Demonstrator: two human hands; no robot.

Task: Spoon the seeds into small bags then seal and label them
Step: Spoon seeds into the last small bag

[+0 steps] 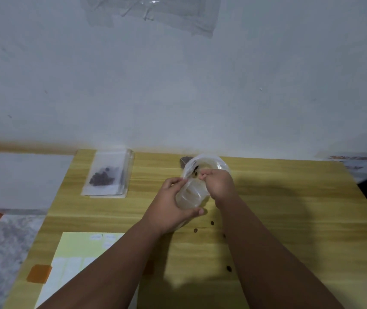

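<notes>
Wood table (289, 208) against white wall (178, 85). Held above it: clear bag (191, 195), long axis 6–12 o'clock, mouth at 12. Left hand (169, 206) wraps its base; right hand (218, 186) pinches the rim, nearer the mouth. Spilled seeds (212, 223) at 5 o'clock.

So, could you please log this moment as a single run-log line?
left hand: grips clear bag | right hand: pinches same bag | loose seeds: on table | filled bag: table's far left
</notes>
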